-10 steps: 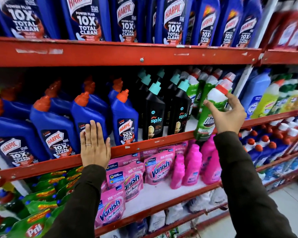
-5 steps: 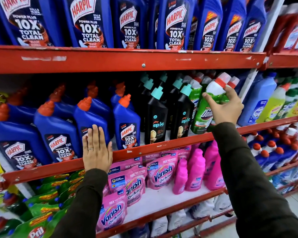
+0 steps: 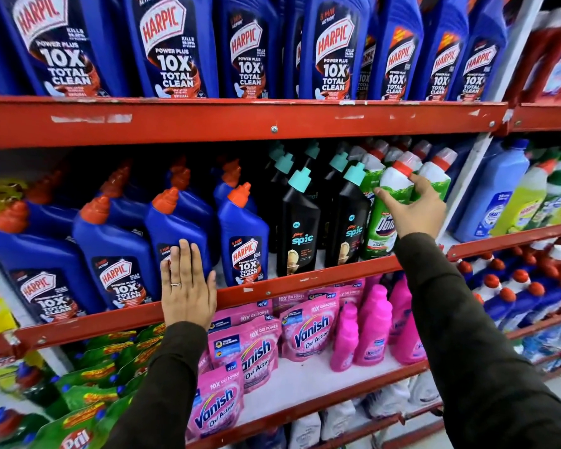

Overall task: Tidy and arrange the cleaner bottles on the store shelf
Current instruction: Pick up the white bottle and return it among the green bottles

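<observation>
A green and white cleaner bottle [image 3: 382, 222] with a red cap stands at the front of the middle shelf [image 3: 305, 280], right of two black bottles [image 3: 300, 228] with teal caps. My right hand [image 3: 412, 209] grips the green bottle around its neck and shoulder. More green bottles [image 3: 434, 173] stand behind it. Left of the black ones are several blue Harpic bottles [image 3: 243, 234] with orange caps. My left hand [image 3: 187, 286] lies flat, fingers together, against the shelf's red front edge and the base of one blue bottle [image 3: 175, 228].
The top shelf [image 3: 240, 121] holds large blue Harpic bottles [image 3: 172, 43]. Below are pink Vanish pouches [image 3: 308, 325] and pink bottles [image 3: 373, 325]. Green Pril pouches [image 3: 88, 400] lie at the lower left. Light blue and yellow-green bottles [image 3: 496, 192] fill the bay to the right.
My right hand has carried the green bottle up and back from in front of the shelf edge, setting it beside the black bottles. My left hand stays on the shelf edge.
</observation>
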`<state>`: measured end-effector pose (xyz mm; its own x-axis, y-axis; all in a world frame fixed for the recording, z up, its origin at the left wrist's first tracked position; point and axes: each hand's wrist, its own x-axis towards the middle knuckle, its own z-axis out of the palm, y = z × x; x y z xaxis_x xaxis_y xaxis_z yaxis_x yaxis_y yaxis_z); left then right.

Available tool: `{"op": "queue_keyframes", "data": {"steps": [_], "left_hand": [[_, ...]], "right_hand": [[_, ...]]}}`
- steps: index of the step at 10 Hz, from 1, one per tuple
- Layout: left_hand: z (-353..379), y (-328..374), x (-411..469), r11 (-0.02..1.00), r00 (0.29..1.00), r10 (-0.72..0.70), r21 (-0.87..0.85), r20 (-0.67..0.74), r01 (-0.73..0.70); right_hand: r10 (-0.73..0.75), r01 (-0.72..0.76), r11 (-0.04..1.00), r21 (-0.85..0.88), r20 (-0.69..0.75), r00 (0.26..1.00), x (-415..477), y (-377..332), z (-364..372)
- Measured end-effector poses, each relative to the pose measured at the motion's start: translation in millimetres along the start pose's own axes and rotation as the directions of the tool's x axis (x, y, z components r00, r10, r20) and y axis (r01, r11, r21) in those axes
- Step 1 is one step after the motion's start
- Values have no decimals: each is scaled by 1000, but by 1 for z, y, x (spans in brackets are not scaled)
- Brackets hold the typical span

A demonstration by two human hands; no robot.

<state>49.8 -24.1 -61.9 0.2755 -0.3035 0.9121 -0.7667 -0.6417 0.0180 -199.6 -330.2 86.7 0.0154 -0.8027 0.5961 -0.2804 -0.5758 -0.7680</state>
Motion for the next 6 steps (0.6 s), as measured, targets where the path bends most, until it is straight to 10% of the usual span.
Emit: {"op": "queue_keyframes", "data": {"steps": [6], "left_hand": [[-19,12,-3,998,996,-36,59,77,31]], "right_hand": [[-165,162,986,42,109,980,-51,13,2]]}}
